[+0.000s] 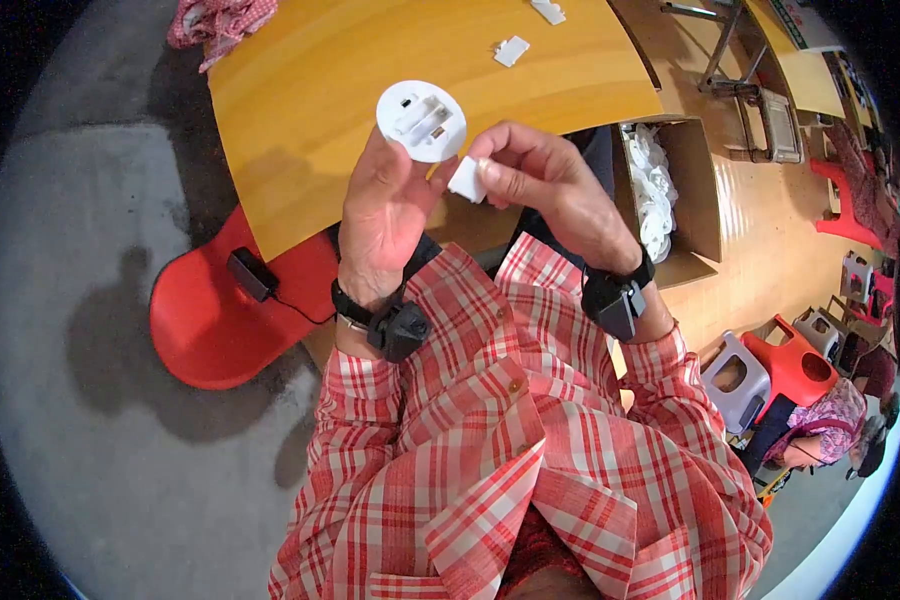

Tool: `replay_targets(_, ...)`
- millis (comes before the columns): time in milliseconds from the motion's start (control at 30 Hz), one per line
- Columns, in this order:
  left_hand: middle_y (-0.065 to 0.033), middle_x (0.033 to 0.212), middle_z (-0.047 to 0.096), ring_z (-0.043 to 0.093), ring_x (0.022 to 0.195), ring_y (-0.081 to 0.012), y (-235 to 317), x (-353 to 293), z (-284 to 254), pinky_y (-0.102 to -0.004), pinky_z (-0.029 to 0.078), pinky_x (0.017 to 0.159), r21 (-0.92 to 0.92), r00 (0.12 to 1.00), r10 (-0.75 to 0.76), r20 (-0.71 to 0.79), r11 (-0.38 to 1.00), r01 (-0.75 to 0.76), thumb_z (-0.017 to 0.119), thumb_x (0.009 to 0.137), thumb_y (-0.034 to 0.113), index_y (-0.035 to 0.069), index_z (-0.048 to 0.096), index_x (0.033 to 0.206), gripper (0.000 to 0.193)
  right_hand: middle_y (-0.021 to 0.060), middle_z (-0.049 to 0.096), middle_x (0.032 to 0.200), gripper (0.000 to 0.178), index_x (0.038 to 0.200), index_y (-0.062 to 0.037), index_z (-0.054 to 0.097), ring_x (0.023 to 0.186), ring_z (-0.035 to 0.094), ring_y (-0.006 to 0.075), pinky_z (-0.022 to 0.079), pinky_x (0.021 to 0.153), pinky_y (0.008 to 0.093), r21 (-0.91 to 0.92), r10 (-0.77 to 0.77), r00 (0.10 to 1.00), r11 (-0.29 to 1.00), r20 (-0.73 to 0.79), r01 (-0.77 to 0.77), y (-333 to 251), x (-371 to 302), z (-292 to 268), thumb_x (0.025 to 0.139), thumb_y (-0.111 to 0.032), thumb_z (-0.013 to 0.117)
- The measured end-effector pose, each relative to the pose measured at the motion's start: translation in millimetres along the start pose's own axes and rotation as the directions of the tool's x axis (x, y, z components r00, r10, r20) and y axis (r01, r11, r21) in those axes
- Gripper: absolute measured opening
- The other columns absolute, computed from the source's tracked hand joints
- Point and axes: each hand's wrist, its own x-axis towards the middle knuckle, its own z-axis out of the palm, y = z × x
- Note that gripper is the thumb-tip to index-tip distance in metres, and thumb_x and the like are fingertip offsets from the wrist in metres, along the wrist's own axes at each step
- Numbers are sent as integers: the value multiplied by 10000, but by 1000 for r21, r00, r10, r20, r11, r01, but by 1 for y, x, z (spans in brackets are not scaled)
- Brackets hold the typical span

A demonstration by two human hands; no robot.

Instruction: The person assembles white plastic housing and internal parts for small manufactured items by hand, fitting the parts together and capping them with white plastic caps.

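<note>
Well, a round white disc (422, 121) (recessed face).

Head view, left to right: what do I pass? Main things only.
Large red seat, round white disc, pinched white piece, right hand, cardboard box, grey stool, red stool.

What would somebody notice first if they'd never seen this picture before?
Probably the round white disc in the left hand, near the top middle, with a small white piece pinched in the right hand just beside it. The checked red-and-white shirt filling the lower middle is hard to miss too. Then the eye might jump to the bright red seat on the left, beside the yellow table.
</note>
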Motion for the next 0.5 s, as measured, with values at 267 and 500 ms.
replay_targets(267, -77, 1202, 505, 492, 1113, -213, -4, -8, -2, -355, 419, 916, 333, 988, 70, 140, 936, -114, 665, 813, 296, 62, 366, 1300, 618, -39, 556, 865, 177, 971, -23, 564, 784, 504, 60, 422, 712, 211, 0, -55, 996, 999, -76, 55, -6, -1, 10, 890, -180, 587)
replay_targets(500, -135, 1153, 549, 608, 942, -286, 6, -5, -11, -321, 545, 709, 160, 982, -147, 117, 979, 128, 357, 917, 524, 64, 317, 1316, 610, 93, 582, 784, 129, 899, -39, 578, 741, 577, 176, 452, 666, 290, -716, -203, 974, 665, 99, 211, -32, 4, -6, 802, -111, 623)
